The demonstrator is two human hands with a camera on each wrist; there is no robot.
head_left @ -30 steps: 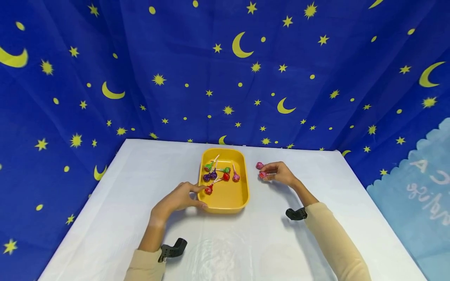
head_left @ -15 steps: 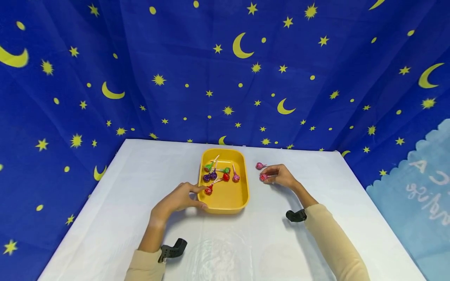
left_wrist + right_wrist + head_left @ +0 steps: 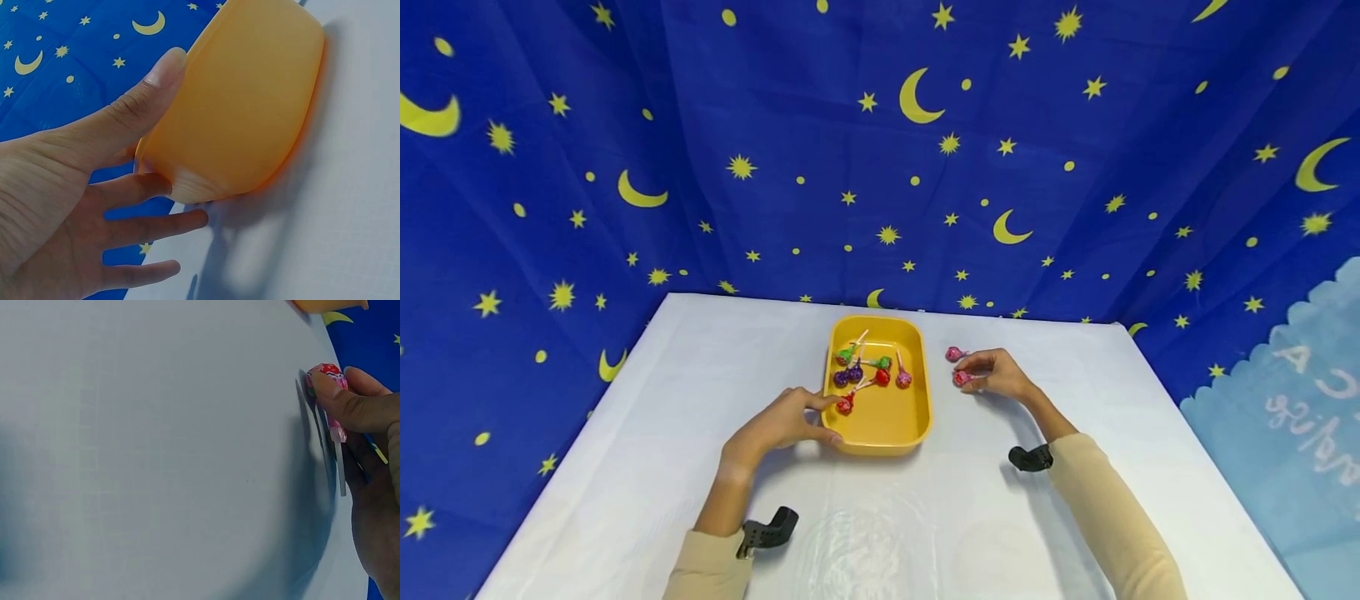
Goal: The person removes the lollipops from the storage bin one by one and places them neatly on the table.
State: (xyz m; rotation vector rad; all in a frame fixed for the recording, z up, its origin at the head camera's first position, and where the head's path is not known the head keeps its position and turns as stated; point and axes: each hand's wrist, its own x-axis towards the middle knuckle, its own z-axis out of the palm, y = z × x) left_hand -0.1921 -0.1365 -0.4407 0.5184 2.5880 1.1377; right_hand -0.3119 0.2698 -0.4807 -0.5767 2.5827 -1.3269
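Note:
A yellow plastic tray (image 3: 889, 427) stands on the white table with several wrapped lollipops in it: green, purple, red and pink. At its near left corner my left hand (image 3: 781, 423) grips the rim between thumb and fingers; in the left wrist view the lower fingers spread out beside the wall. To the right of the tray, my right hand (image 3: 998, 373) pinches a pink lollipop (image 3: 338, 419) by its wrapped head, its white stick pointing back toward the palm. Just beyond those fingertips a second pink lollipop (image 3: 953, 354) lies on the table, its stick partly hidden by the hand.
The white-covered table (image 3: 685, 333) ends at a blue curtain (image 3: 820, 217) with yellow moons and stars, which hangs at the back and both sides. A light blue panel (image 3: 1292, 467) with lettering is at the right. A black camera mount sits on each wrist.
The right hand has shifted very slightly toward the near side with the pink lollipop in its fingers, showing more of the other one. The left hand and the tray stay in place.

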